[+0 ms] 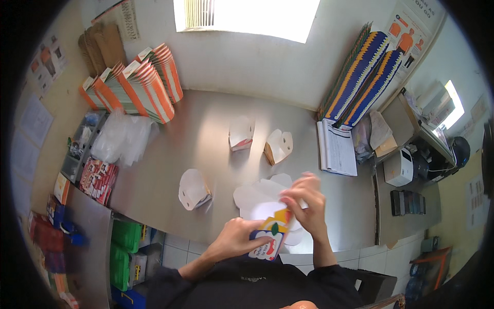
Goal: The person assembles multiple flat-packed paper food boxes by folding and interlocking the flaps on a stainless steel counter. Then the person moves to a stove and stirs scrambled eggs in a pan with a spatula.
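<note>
A printed food carton (267, 241) in blue, yellow and white is held in front of my body, partly folded. My left hand (237, 238) grips its left side, the thumb lying across the printed face. My right hand (307, 202) is at the carton's upper right edge with its fingers curled, slightly smeared by motion. Beneath the hands, flat white carton blanks (257, 194) lie on the metal table. Three opened-up cartons with white insides stand beyond: one at left (193, 189), one at the back (241, 133) and one right of it (278, 147).
The steel table (154, 183) holds stacks of orange-striped boxes (136, 85) and clear plastic bags (123, 136) at left. Tall blue-and-yellow carton stacks (360, 72) and an open notebook (337, 148) are at right. A small white machine (398, 168) sits on the side counter.
</note>
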The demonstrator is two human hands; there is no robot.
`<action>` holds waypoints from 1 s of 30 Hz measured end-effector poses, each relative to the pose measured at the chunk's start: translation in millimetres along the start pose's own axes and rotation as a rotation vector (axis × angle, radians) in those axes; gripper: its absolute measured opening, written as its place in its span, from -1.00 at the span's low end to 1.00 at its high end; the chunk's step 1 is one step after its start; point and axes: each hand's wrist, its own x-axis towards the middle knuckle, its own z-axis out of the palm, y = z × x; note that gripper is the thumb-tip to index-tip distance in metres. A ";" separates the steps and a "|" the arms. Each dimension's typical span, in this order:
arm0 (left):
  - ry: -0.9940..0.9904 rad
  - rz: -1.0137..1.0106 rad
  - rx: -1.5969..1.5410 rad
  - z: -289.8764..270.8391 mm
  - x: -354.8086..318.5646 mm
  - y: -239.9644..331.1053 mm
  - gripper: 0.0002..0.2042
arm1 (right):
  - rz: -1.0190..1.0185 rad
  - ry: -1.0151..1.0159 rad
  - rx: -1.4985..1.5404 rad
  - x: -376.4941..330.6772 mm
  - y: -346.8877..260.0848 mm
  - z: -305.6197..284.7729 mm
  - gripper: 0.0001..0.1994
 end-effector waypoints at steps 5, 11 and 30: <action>0.301 0.002 -0.174 5.3 -5.1 -10.0 -0.68 | 0.227 -0.033 0.097 -19.2 -21.5 22.6 -0.52; 0.479 0.100 -0.016 26.0 -0.5 -15.2 -0.75 | 0.271 -0.223 0.247 -43.3 -4.5 33.8 -0.70; 0.809 -0.175 -1.355 62.8 17.6 -28.5 -0.67 | 0.657 0.223 0.561 -34.1 -11.5 77.2 -0.85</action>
